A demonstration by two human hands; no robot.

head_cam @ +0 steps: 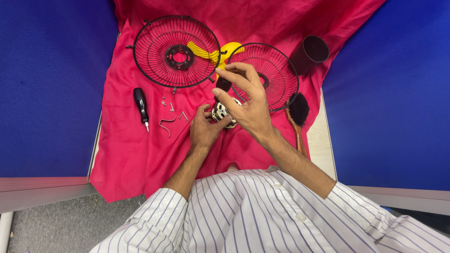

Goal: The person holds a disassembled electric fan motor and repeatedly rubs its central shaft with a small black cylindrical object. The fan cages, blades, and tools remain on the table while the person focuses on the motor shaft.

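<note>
**Both hands on a small fan motor at centre frame**

Right now the left hand (pixel 202 127) cups a small round metal fan motor with a silver-and-black vented casing (pixel 221 114) from the left, fingers closed against its side, just above the red cloth (pixel 126 154) spread over the table. The right hand (pixel 246 100) hovers over the motor's top, thumb and forefinger pinched together at the upper tip (whether anything tiny sits between them cannot be told).

Behind the hands, in the upper half of the frame, lie two round black wire fan guards, one at upper left (pixel 176 51) and one at upper centre (pixel 272 70), with a yellow plastic fan blade (pixel 211 52) between them. A black-handled screwdriver (pixel 141 107) and loose small screws and clips (pixel 171 115) sit left of the hands; a wooden-handled black brush (pixel 296 117) lies right, and a dark cylindrical cup (pixel 310 52) lies at upper right.
</note>
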